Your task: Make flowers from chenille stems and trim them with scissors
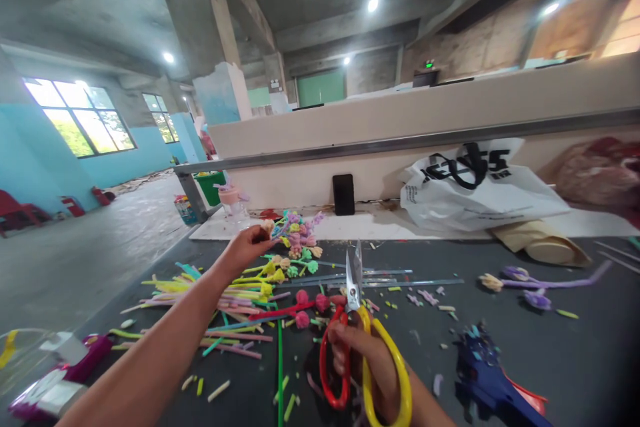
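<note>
My left hand [253,243] reaches to the far side of the table, fingers closed at the left end of a pile of fuzzy pipe-cleaner flowers [300,233]. A peach bloom shows by its fingertips; whether they grip it is hidden. My right hand [367,350] is wrapped round scissors [353,290] with one red and one yellow handle, the blades pointing up and slightly apart. Just left of the blades lies a red pipe-cleaner flower stem [285,310]. Yellow flowers [267,273] and loose pipe-cleaner stems [245,340] lie around and under my left forearm.
A blue glue gun [493,373] lies at right front, purple flowers [537,283] behind it. Clear thin sticks [385,280] and cut scraps dot the dark table. At the back stand a phone [343,195], a white bag [475,187] and a pink-topped bottle [233,207].
</note>
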A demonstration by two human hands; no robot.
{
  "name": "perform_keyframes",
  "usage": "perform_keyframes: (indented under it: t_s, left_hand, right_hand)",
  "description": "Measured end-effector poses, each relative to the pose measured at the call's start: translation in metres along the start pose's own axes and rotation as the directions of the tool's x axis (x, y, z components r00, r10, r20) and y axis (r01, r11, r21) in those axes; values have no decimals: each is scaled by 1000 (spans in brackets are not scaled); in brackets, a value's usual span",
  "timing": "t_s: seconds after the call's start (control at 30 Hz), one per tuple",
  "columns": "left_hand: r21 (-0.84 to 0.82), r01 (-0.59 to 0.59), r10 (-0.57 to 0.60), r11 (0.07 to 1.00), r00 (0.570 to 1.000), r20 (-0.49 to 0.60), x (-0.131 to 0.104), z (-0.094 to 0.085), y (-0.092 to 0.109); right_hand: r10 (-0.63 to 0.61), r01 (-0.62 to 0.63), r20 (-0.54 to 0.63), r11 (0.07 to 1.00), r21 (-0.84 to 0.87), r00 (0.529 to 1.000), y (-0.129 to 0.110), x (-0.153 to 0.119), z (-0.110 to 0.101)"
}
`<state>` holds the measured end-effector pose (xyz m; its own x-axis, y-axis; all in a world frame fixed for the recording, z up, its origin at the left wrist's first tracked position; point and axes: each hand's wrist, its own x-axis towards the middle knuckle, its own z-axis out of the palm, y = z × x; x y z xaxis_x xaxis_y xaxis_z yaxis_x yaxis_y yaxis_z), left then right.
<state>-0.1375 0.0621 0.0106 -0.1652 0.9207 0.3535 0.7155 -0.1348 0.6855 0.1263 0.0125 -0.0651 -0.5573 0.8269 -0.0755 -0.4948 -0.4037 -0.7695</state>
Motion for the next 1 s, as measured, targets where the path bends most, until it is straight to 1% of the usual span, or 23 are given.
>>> perform_keyframes:
  t_s: [0.07, 0.13, 0.17, 0.2, 0.27, 0.3, 0.4, 0.5, 0.63, 0.77, 0.87, 0.93, 1.0]
  left_hand:
    - [-112, -11, 16, 994, 999, 41, -22, 10, 23]
    - [-223, -5, 26, 975, 996, 91, -43, 26, 43]
    - [-364, 52, 0, 930, 990, 140, -53, 35, 52]
    - [-469, 105, -19, 877, 983, 184, -62, 44, 58]
    - [-581, 196, -65, 790, 969, 239, -76, 60, 67]
    - [-610, 229, -91, 758, 964, 248, -81, 67, 69]
    - [-649, 263, -165, 714, 964, 209, -89, 81, 67]
    - [-646, 207, -168, 735, 978, 123, -93, 85, 60]
    - [-598, 85, -97, 797, 995, 13, -96, 81, 51]
    - [-521, -12, 1, 853, 1000, -21, -98, 75, 46]
    - [-487, -23, 26, 873, 1000, 0, -99, 73, 46]
    - [-503, 18, 0, 864, 999, 36, -99, 72, 49]
    - [-546, 89, -46, 833, 995, 92, -100, 72, 53]
  right_hand:
    - [-47, 47, -13, 999, -14, 999, -2, -1, 0]
    - [-114, 113, -36, 993, -34, 993, -5, -2, 1]
    - [-141, 139, -49, 989, -44, 989, -7, -3, 1]
    - [-160, 157, -73, 986, -52, 984, -9, -4, 1]
    - [-176, 167, -105, 982, -84, 979, -13, -5, 1]
    - [-182, 170, -115, 980, -106, 976, -15, -5, 1]
    - [-187, 164, -128, 972, -170, 974, -17, -3, -2]
    - [-152, 118, -139, 967, -226, 979, -16, -1, -4]
    - [-84, 32, -142, 940, -339, 986, -18, 2, -10]
    - [-94, 18, -133, 872, -489, 987, -31, -6, -11]
    - [-129, 18, -133, 781, -624, 983, -44, -16, -7]
    - [-184, 11, -150, 667, -745, 972, -50, -18, -6]
    - [-258, 0, -168, 545, -838, 951, -53, -15, -8]
